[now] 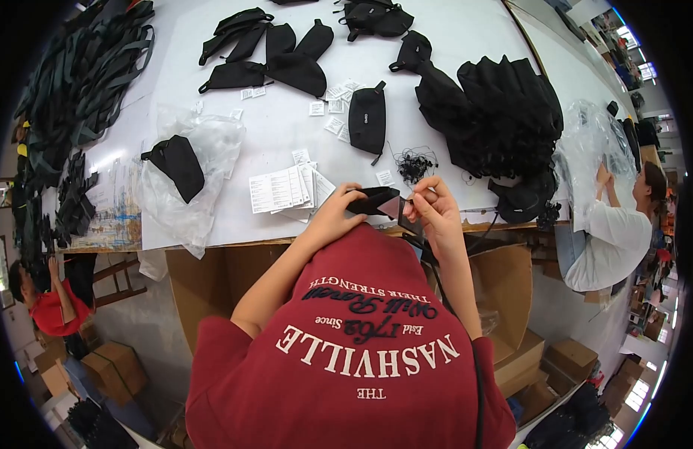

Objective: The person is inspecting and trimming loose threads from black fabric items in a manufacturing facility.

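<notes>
Close to the table's front edge, my left hand [337, 214] grips a small black zip pouch [373, 200] by its left side. A pinkish-grey patch shows at the pouch's right end. There my right hand [434, 208] pinches thumb and fingertips together; what lies between them is too small to make out. Just beyond the hands lies a tangle of thin black cords [416, 163]. Another black pouch [367, 120] rests flat on the table, beside scattered small white tags [335, 106]. Left of my hands are fanned white printed sheets [275, 191].
A heap of black pouches [504, 105] covers the right side of the white table [287, 138]. More pouches [294, 56] lie at the back. On the left, a black pouch [178, 166] sits on clear plastic [212, 142]. An open carton [504, 288] stands below; people work on both sides.
</notes>
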Demonstrator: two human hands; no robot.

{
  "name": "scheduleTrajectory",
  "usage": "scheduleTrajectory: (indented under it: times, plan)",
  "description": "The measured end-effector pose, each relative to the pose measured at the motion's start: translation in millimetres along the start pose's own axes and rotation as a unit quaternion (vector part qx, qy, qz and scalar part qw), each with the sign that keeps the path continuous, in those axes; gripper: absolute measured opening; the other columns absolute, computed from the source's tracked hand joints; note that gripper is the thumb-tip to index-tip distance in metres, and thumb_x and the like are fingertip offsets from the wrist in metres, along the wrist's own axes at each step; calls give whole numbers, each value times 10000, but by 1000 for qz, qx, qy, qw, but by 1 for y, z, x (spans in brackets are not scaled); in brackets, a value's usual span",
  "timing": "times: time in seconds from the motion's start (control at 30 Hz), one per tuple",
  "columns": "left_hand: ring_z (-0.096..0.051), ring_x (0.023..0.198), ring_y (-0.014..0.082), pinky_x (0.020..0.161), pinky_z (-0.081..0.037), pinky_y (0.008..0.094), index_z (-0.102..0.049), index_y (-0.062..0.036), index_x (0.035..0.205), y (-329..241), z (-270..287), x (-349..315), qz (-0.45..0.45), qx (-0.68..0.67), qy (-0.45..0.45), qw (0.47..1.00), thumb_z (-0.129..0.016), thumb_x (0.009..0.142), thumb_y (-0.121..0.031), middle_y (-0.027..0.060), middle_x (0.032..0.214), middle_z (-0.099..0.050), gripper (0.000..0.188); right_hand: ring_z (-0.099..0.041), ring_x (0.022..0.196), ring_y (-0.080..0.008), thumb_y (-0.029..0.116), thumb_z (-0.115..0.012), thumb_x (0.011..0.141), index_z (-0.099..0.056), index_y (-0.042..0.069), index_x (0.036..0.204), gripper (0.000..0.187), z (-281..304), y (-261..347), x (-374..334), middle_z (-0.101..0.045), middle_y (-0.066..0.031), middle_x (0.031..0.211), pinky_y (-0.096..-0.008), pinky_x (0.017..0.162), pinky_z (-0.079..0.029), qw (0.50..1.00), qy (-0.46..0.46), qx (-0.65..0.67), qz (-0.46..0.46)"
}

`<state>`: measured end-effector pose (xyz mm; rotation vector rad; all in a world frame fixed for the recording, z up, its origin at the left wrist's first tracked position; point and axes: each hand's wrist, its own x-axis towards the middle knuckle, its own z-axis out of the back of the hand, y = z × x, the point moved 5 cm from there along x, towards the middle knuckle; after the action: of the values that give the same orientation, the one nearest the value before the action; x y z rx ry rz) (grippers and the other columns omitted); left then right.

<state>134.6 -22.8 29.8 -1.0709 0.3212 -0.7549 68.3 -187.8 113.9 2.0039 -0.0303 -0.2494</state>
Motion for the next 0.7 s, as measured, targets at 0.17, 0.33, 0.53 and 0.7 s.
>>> scheduleTrajectory:
  times: [0.17, 0.33, 0.53, 0.7]
  plan:
    - [-560, 961, 315, 812, -465, 368, -595, 7, 952, 32, -16, 15, 12, 37, 25, 999, -679, 750, -98, 134, 1103, -498, 243, -541, 694, -93, 70, -548, 901, -504, 47, 1009, 118, 12, -4, -2, -608, -58, 790, -211, 647, -423, 1000, -23, -11, 1]
    - [-571, 910, 309, 751, -460, 366, -606, 12, 945, 48, -26, 19, 12, 57, 74, 996, -667, 771, -129, 154, 975, -568, 233, -535, 673, -86, 75, -557, 896, -518, 51, 1006, 119, 41, -5, -11, -614, -57, 772, -203, 644, -420, 995, -98, -10, 3]
    - [-607, 756, 325, 690, -468, 333, -612, 17, 919, 43, -25, 17, 46, -71, 36, 996, -669, 782, -139, 175, 843, -635, 215, -531, 667, -84, 82, -565, 890, -533, 51, 987, 107, 56, -10, -17, -620, -52, 759, -203, 644, -415, 991, -122, -47, -21]
    - [-619, 687, 261, 639, -466, 313, -611, 23, 898, 41, -22, 18, 42, -81, 6, 996, -681, 789, -177, 172, 784, -637, 238, -555, 744, -100, 77, -567, 885, -538, 48, 1026, 147, 62, -19, -12, -614, -51, 810, -235, 690, -432, 989, -134, -69, -9]
